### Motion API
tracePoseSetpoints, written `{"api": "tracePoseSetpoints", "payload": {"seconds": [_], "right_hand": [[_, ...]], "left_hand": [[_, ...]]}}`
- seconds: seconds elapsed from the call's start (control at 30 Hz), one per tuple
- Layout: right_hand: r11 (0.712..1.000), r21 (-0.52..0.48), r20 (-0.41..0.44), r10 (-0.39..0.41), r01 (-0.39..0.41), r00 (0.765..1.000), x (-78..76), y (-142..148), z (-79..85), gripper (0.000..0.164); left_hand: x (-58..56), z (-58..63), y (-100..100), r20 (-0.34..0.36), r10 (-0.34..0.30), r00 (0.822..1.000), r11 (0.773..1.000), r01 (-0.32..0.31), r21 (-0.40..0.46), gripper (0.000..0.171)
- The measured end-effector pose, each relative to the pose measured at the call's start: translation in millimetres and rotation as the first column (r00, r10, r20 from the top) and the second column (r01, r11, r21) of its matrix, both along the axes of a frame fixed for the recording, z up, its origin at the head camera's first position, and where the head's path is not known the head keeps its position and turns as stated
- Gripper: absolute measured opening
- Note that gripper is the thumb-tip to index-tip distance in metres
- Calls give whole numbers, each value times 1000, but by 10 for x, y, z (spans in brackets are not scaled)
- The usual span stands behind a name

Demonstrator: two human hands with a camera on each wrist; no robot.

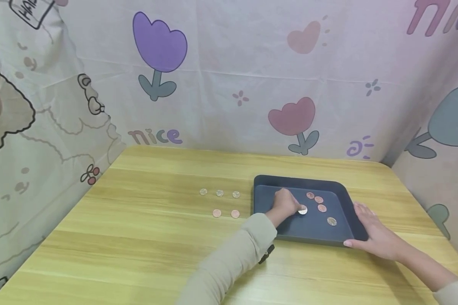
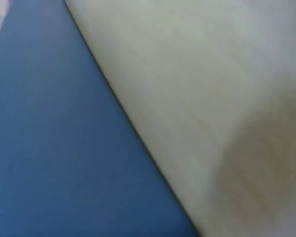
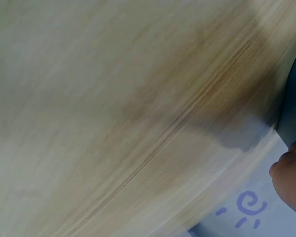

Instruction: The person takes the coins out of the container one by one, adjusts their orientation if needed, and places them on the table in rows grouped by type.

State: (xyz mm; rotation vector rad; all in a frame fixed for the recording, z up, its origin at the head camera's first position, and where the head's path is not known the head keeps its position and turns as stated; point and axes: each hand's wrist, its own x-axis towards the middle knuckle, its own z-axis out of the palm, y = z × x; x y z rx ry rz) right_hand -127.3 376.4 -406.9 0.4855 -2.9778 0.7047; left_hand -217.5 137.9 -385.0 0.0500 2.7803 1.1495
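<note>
In the head view, a dark rectangular tray [image 1: 305,240] lies on the table. My left hand [image 1: 285,203] reaches into it with curled fingers and pinches a silver-coloured coin [image 1: 303,210] at its edge, close over the tray floor. Right of that coin lie copper coins [image 1: 322,208] and a gold-toned coin [image 1: 331,221]. With my right hand [image 1: 379,233] I hold the tray's near right corner, thumb at the front wall and fingers along the right side. The left wrist view shows the tray's outer wall [image 2: 79,138]; the right wrist view catches fingers [image 3: 291,177] against the tray.
Left of the tray, three silver-gold coins [image 1: 219,193] form a row on the wooden table [image 1: 137,237], with two copper coins [image 1: 216,213] in front of them. A printed cloth [image 1: 221,51] hangs behind the table and along both sides.
</note>
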Motion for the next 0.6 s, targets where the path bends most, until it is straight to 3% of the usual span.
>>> {"api": "tracePoseSetpoints", "payload": {"seconds": [0.2,0.4,0.6], "right_hand": [[1000,4,-15,8,-8,1000,5,-2,-4,106],[1000,5,-33,17,-17,999,7,-1,-10,105],[1000,9,-36,18,-18,999,-1,7,-11,105]], "left_hand": [[45,72,-105,49,-50,998,989,43,145,22],[68,124,-243,36,-113,993,952,97,292,19],[88,181,-376,44,-132,990,932,109,346,19]]}}
